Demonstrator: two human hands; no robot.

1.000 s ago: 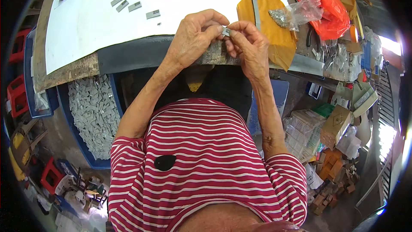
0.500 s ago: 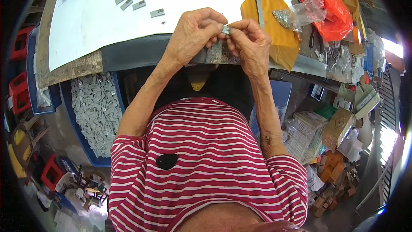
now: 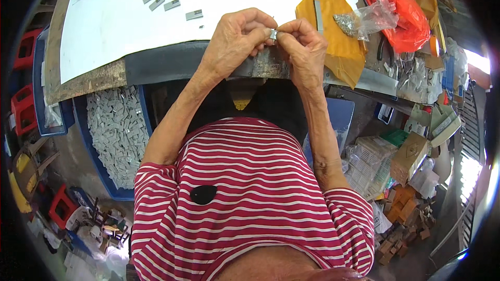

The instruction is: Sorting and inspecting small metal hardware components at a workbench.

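Hands meeting at upper centre of the frame, over the near edge of the bench: left hand curled, fingertips pinched on one side of a small grey metal piece; right hand likewise closed, thumb and forefinger pinching the same piece from the other side. White sheet across the bench top, upper left, with more flat grey metal pieces scattered in a loose row. Yellow envelope just right of the hands, clear bag of small metal bits lying on it, red plastic bag beyond at upper right. Blue bin of grey parts below the bench at left.
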